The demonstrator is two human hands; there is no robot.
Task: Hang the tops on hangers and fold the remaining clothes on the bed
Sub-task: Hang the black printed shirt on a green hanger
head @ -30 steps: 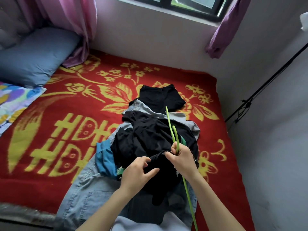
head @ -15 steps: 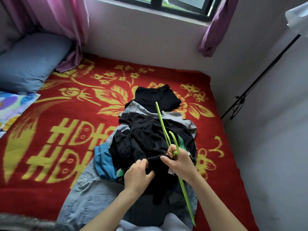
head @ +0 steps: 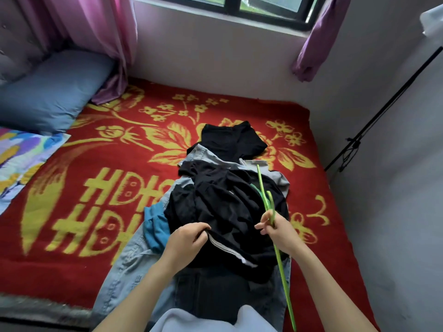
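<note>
Top (head: 225,212) hem is being pinched by left hand (head: 187,240); hanger (head: 279,255), at 3 o'clock, is being held loosely by right hand (head: 279,232). Risk: hanger snagging fabric.

The pile of clothes (head: 227,212) is taking the middle of the bed, from the near edge up toward the window, so the way straight ahead is blocked. The left hand (head: 185,243) and the right hand (head: 279,232) are working over this pile, and the green hanger (head: 279,255) is standing out in both directions from the right hand, cutting across the right side of the pile. To the left, a wide part of the red blanket (head: 96,178) is lying free. Farther left, the blue pillow (head: 52,89) and a colourful cloth (head: 21,159) are closing that side. On the right, only a narrow strip of blanket is staying open beside the wall (head: 383,212), where a black stand (head: 374,116) is leaning.
</note>
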